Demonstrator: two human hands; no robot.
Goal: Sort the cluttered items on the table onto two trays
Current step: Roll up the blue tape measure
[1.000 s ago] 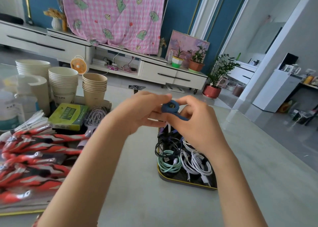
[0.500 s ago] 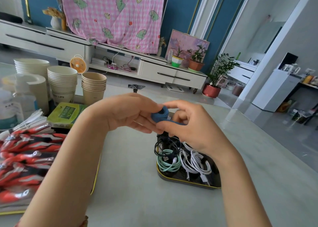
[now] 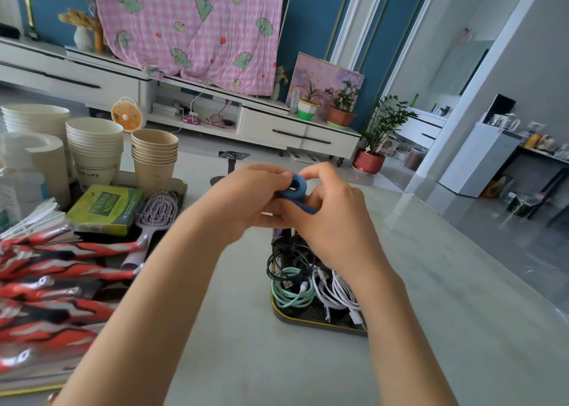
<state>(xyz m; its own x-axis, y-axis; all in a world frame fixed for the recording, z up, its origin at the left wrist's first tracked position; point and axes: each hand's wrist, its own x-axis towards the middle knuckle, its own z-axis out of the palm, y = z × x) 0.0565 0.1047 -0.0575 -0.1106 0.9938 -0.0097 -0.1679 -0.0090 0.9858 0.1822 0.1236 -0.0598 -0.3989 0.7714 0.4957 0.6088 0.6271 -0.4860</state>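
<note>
Both hands meet above the table's middle and hold a dark blue coiled band (image 3: 296, 187) between them. My left hand (image 3: 246, 197) pinches its left side. My right hand (image 3: 331, 220) curls round its right side and hides the trailing end. Below them stands a black tray with a gold rim (image 3: 311, 324); it carries coiled cables, a mint-green one (image 3: 291, 293), white ones (image 3: 334, 291) and a black one (image 3: 286, 259). A second tray (image 3: 180, 187) at the left holds household items.
On the left tray lie red-and-black packets (image 3: 52, 276), a green box (image 3: 104, 207), a lilac hairbrush (image 3: 154, 217) and stacks of paper cups (image 3: 155, 156). A bottle (image 3: 18, 190) stands at the far left. The table's edge runs down the right.
Both hands with the blue band have risen slightly and turned it, so its coiled ring now faces up. The view has shifted a little; the hairbrush shows again.
</note>
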